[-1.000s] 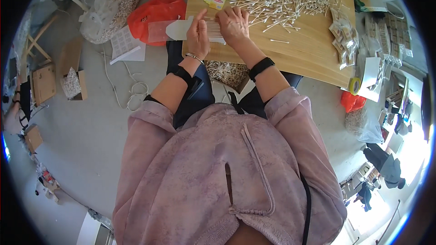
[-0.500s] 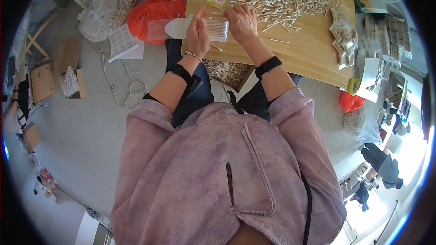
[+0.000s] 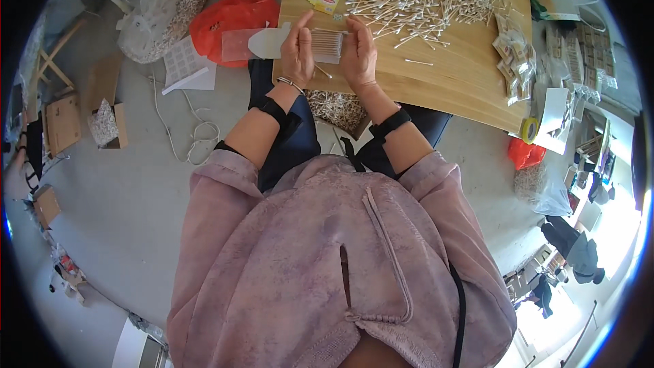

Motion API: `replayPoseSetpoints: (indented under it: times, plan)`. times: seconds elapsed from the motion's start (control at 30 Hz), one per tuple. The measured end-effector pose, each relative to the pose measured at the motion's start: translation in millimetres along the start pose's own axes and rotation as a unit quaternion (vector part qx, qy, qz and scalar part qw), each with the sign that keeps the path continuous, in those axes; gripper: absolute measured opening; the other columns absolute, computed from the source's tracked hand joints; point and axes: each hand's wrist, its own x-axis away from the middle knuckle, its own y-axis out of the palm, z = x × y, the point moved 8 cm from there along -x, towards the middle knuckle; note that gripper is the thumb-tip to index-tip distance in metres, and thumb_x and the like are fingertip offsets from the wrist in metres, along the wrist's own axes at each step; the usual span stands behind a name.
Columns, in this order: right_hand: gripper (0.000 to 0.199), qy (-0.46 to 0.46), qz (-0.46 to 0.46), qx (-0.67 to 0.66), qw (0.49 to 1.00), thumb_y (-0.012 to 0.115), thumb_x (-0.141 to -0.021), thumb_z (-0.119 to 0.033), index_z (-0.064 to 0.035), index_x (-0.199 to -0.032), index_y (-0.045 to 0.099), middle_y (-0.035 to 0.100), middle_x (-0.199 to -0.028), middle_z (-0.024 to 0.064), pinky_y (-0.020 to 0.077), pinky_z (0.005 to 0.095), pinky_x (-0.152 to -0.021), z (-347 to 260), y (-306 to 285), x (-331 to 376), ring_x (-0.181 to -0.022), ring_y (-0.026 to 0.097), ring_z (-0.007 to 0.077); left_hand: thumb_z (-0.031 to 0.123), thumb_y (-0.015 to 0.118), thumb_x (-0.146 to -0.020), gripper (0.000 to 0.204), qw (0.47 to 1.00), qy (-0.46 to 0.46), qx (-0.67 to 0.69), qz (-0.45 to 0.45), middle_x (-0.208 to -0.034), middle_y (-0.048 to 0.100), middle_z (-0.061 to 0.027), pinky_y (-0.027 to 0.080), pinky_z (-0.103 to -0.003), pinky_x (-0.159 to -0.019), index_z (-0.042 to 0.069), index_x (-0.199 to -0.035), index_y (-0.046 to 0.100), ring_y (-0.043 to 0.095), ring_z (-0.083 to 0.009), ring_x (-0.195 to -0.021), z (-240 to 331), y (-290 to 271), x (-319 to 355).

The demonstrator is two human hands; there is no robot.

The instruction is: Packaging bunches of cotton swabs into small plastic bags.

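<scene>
Between my hands, above the table's near left part, lies a flat row of cotton swabs point(image 3: 327, 45) side by side. A white card point(image 3: 268, 43) with a rounded end and a clear plastic sleeve point(image 3: 235, 45) extend to the left of it. My left hand point(image 3: 298, 49) grips the pack near its middle, thumb on top and fingers on the far side. At the right end, my right hand point(image 3: 361, 53) closes round the swabs' edge, palm turned inward. Some of its fingertips are hidden. A single loose swab point(image 3: 323, 71) lies close to my left wrist.
A large heap of loose swabs point(image 3: 436, 0) covers the table's far side. Small yellow cards point(image 3: 325, 1) lie beyond my hands. Bagged packs point(image 3: 514, 54) and yellow tape point(image 3: 529, 129) sit at the right edge. Below the near edge stands a swab-filled box point(image 3: 337, 108); a red bag point(image 3: 235, 20) is left.
My right hand has turned from reaching over the far right corner of the swabs to cupping their right end, palm inward. My left hand and the pack have barely moved.
</scene>
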Motion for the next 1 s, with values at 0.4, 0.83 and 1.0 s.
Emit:
replayPoseSetpoints:
  times: [0.4,0.83,1.0]
  plan:
    - [0.018,-0.060,-0.151,0.197,0.967,0.060,-0.076,-0.006,-0.0081,-0.094,0.063,0.054,-0.097,0.0103,0.0422,0.0405,-0.087,13,10,-9,-0.096,0.049,0.0320,0.031,0.038,-0.099,0.039,1.000,-0.003,-0.017,0.003,-0.117,0.060,-0.0130,0.041,-0.029,-0.093,0.004,-0.123,0.054,0.055,-0.0219,-0.110,3,-2,0]
    - [0.015,-0.065,-0.190,0.243,0.949,0.056,-0.078,-0.008,-0.0094,-0.092,0.062,0.056,-0.094,0.0106,0.0451,0.0406,-0.083,12,21,-26,-0.097,0.052,0.0313,0.029,0.039,-0.099,0.038,0.999,-0.020,0.016,0.023,-0.117,0.060,-0.0110,0.041,-0.027,-0.090,0.005,-0.125,0.053,0.056,-0.0172,-0.106,-2,-3,0]
    - [0.015,-0.054,-0.228,0.259,0.937,0.055,-0.079,-0.010,-0.0104,-0.092,0.063,0.058,-0.095,0.0109,0.0458,0.0409,-0.083,6,26,-25,-0.098,0.053,0.0314,0.028,0.039,-0.099,0.038,0.999,-0.034,0.004,0.014,-0.117,0.060,-0.0129,0.041,-0.027,-0.091,0.004,-0.125,0.053,0.056,-0.0186,-0.107,1,-4,0]
